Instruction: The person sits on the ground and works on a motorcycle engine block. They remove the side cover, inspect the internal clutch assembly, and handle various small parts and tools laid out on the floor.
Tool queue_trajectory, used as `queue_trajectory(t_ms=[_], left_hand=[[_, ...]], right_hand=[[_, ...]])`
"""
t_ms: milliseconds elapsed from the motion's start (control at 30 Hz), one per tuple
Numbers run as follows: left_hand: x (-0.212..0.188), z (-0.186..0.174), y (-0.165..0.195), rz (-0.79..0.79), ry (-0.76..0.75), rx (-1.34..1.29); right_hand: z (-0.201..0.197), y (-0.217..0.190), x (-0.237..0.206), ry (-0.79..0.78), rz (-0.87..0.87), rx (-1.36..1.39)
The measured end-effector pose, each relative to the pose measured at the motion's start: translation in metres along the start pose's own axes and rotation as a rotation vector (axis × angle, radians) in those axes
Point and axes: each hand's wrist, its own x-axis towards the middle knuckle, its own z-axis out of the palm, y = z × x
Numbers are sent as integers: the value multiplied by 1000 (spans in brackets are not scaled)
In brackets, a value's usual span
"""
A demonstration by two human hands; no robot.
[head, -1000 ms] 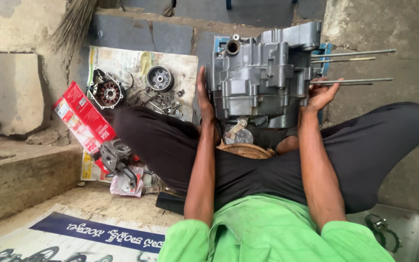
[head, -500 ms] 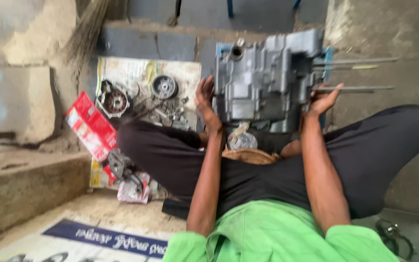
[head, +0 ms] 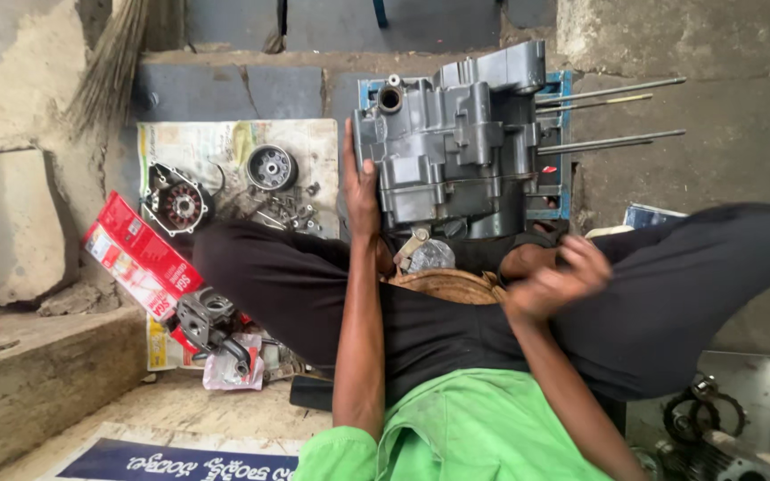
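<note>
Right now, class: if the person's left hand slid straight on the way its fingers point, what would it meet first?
The left hand lies flat against the side of the grey engine crankcase, fingers pointing away from the body. Straight on, it would probably run along the casing toward the blue stand edge and concrete floor; depth is unclear.

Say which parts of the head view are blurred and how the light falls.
In the head view the right hand is smeared by motion blur; the left hand and grey engine case are sharp; the light is soft and even, with no glare and only faint shadows.
</note>
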Motion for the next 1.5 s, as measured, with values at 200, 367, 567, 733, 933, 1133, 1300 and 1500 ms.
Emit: queue_trajectory(t_ms=[200, 367, 567, 733, 933, 1133, 1300, 1500], left_hand=[[-10, 6, 11, 11, 70, 33], [-37, 6, 57, -55, 151, 128], [-109, -8, 109, -283, -268, 755], [-103, -34, 102, 146, -261, 484], [-106, -9, 76, -136, 133, 89], [-128, 68, 76, 30, 304, 147], [-90, 78, 67, -10, 363, 282], [-97, 70, 59, -13, 339, 260]], right_hand=[[68, 47, -6, -16, -134, 16], [56, 50, -8, -105, -35, 87], [57, 47, -2, -126, -27, 94], [53, 44, -1, -131, -21, 82], [56, 44, 0, -125, -18, 103], [56, 43, 0, -118, -20, 108], [55, 40, 2, -117, -16, 94], [54, 39, 3, -118, -24, 91]])
